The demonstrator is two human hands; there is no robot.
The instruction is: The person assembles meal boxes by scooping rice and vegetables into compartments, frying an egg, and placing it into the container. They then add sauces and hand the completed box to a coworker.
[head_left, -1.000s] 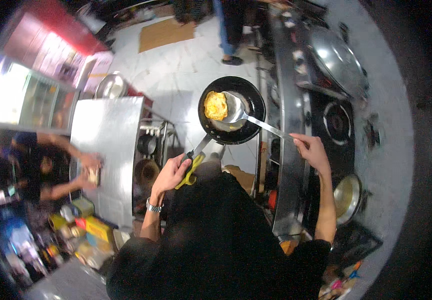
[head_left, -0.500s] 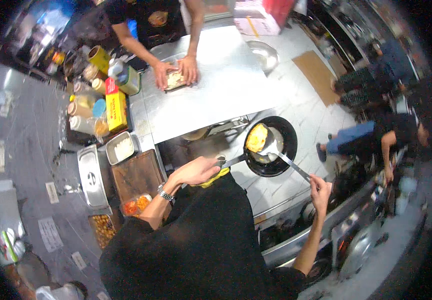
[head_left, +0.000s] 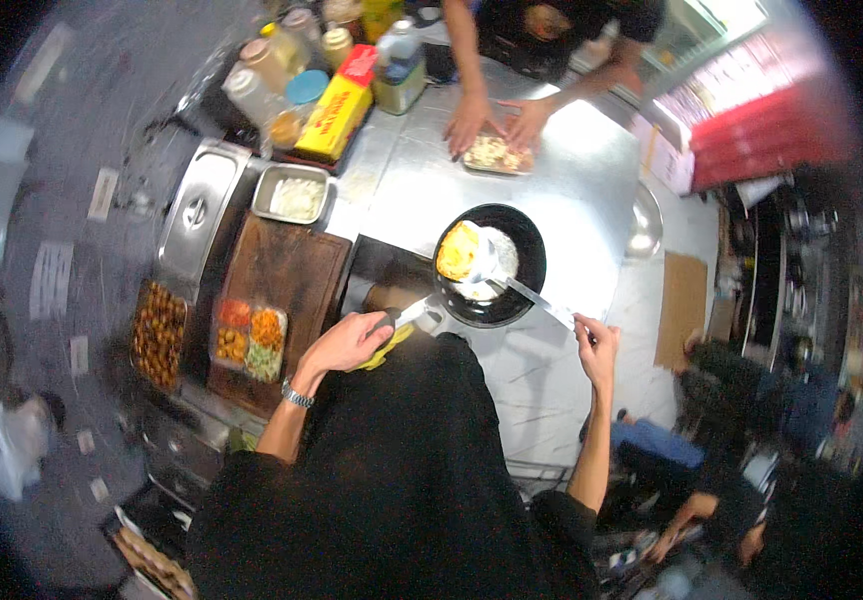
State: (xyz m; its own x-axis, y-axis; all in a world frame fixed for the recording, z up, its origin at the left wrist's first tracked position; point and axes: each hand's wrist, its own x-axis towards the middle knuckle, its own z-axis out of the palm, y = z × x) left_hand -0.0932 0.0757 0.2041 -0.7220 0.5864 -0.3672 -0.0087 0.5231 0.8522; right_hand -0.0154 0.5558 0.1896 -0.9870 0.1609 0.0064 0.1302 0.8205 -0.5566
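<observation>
My left hand (head_left: 347, 342), with a metal watch on the wrist, is closed around the handle of a black frying pan (head_left: 537, 280). A yellow cloth (head_left: 390, 350) lies beside that hand. In the pan's left half sits a folded yellow-orange omelette (head_left: 459, 250), with some pale liquid or sheen on the pan's bottom. My right hand (head_left: 597, 348) grips the end of a metal spatula (head_left: 544, 302). The spatula's head reaches into the pan, against the right side of the omelette. The pan is held in the air beside the steel table (head_left: 407, 205).
To the left, a compartment tray of chopped vegetables (head_left: 252, 340) rests on a wooden cutting board (head_left: 287, 260). Around it are a steel tub (head_left: 264, 205) of white food, a steel lid (head_left: 202, 215) and browned pieces (head_left: 160, 335). Across the table, a co-worker's hands (head_left: 470, 125) touch a food container (head_left: 497, 155).
My view and body have turned left, bringing the pan, omelette and spatula nearer the steel table. Both hands keep their grips. The vegetable tray now shows whole.
</observation>
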